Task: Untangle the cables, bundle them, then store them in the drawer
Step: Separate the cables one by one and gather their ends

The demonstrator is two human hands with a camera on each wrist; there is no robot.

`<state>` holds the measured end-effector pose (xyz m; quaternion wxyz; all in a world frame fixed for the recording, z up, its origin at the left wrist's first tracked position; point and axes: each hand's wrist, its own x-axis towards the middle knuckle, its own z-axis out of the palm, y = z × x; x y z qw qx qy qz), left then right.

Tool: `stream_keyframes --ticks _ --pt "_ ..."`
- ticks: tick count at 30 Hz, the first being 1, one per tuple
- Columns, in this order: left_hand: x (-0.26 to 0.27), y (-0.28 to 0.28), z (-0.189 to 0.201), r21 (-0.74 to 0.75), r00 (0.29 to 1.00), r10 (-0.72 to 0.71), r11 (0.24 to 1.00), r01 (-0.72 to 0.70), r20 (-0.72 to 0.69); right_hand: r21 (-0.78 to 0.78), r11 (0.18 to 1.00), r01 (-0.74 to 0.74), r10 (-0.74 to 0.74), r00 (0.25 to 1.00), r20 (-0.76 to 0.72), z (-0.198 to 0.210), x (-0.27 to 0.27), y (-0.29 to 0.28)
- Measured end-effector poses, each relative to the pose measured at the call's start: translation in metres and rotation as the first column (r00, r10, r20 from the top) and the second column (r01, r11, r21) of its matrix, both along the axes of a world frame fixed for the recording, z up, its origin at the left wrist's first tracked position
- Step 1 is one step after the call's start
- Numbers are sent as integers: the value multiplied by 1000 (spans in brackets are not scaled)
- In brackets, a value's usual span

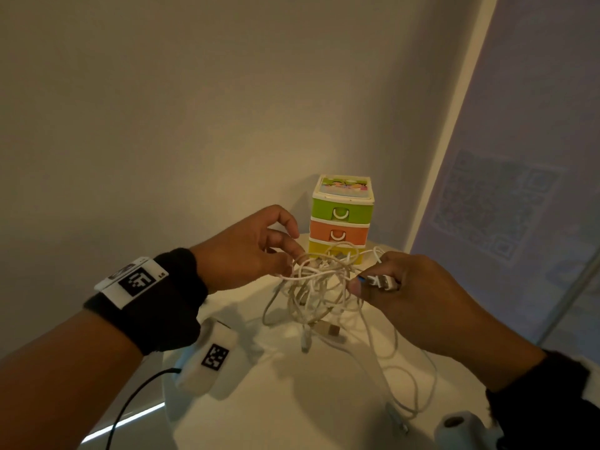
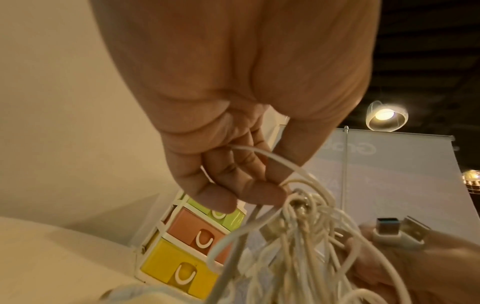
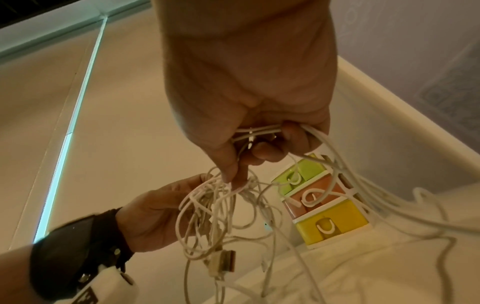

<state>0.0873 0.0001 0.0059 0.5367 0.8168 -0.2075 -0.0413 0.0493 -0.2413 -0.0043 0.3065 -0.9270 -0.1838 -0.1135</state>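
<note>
A tangle of white cables (image 1: 316, 287) hangs between my hands above the white table (image 1: 259, 401), with loops trailing onto it. My left hand (image 1: 289, 256) pinches a strand (image 2: 262, 156) at the top of the knot (image 2: 298, 205). My right hand (image 1: 365, 284) grips two USB plugs (image 1: 384, 282) and several strands (image 3: 259, 131). Another USB plug (image 3: 226, 261) dangles below the tangle (image 3: 221, 205). Behind the cables stands the small drawer unit (image 1: 341, 219), green, orange and yellow, all three drawers closed.
The drawer unit (image 3: 322, 205) sits at the table's far corner against a beige wall. A banner with a QR code (image 1: 493, 216) hangs at the right. A pale roll (image 1: 454, 425) stands at the near right edge. A black wire (image 1: 136, 394) hangs below my left wrist.
</note>
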Motion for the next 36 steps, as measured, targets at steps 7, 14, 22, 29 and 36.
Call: stream_keyframes --ticks 7,14,22,29,36 --pt "-3 2 -6 -8 995 54 999 -54 85 158 983 91 -73 990 -119 -4 1 3" --pt "-10 -2 -8 100 991 85 990 -95 101 264 957 124 -69 976 -206 -9 8 0" --pt "-16 -4 -12 247 816 233 877 -411 529 267 954 138 -70 966 -249 -13 7 1" --pt "-23 -19 -12 475 905 249 786 -397 345 283 950 133 -51 959 -279 -12 8 6" --pt "-19 -23 -6 432 914 248 821 -374 320 266 957 118 -51 968 -247 -6 8 5"
